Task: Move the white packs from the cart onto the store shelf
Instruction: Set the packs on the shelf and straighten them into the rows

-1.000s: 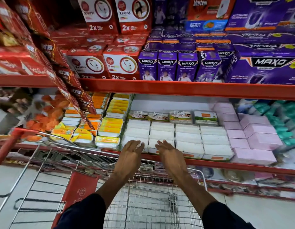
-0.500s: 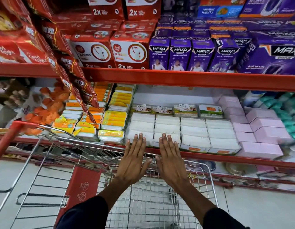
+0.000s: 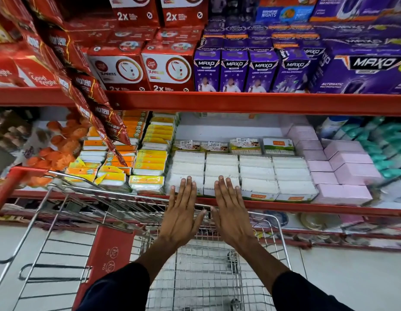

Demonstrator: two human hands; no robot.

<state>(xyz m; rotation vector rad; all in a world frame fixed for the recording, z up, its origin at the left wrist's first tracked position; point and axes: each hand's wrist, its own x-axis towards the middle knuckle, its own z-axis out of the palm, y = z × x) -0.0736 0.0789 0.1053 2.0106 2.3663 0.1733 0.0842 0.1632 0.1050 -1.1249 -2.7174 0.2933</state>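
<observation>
Cart (image 3: pixel 217 265): wire basket nearest me, at 6 o'clock; what shows of its floor holds no packs.
Left hand (image 3: pixel 180 217): flat, fingers (image 3: pixel 188 187) spread and holding nothing, tips on the front white pack.
Right hand (image 3: pixel 232 217): the same, open and empty, just beside the left.
White packs (image 3: pixel 255 173): stacked in four columns on the shelf (image 3: pixel 307 208) at 12 o'clock, front row right at the lip.
Neighbours: yellow packs (image 3: pixel 150 167) at 11 o'clock, pink boxes (image 3: pixel 343 171) at 1 o'clock, both touching the white block.
Risk: I judge a hard push could buckle the columns or shove the back row askew; a slack one leaves the front packs at the edge, free to tip into the cart.
</observation>
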